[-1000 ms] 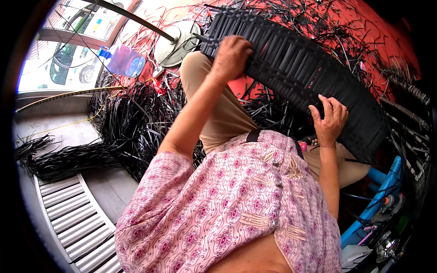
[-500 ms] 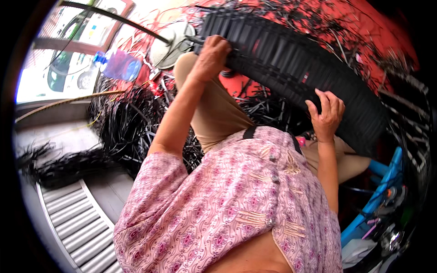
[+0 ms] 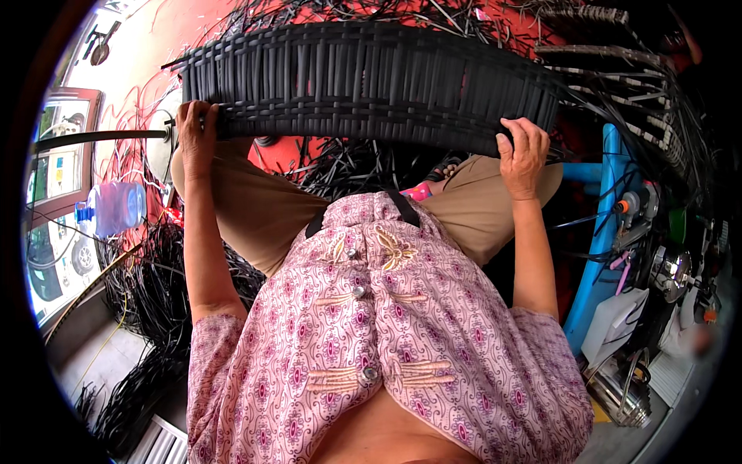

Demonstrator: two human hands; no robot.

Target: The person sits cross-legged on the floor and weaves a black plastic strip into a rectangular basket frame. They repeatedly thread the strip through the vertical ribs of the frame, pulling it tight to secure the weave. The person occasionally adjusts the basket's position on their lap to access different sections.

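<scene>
A long black woven strip panel (image 3: 348, 73) stretches across in front of me, above my lap. Its upright slats are crossed by a few woven rows near the upper and lower edges. At the lower left corner, the fingers of my left hand (image 3: 196, 139) are closed on the edge. My right hand (image 3: 524, 158) holds the lower right edge, thumb and fingers bent around it. Whatever the fingertips touch behind the panel is hidden. Loose strip ends stick out at the panel's left end.
Loose black strips (image 3: 348, 166) lie under the panel and on the red floor (image 3: 274, 155). To the left are a large clear bottle (image 3: 116, 209) and a heap of strips (image 3: 158, 278). A blue frame (image 3: 599, 255) and a metal flask (image 3: 626, 390) stand on the right.
The panel has swung from a slope down to the right to nearly level, and sits more to the left in view. My right hand has closed on its lower edge; my left still grips it.
</scene>
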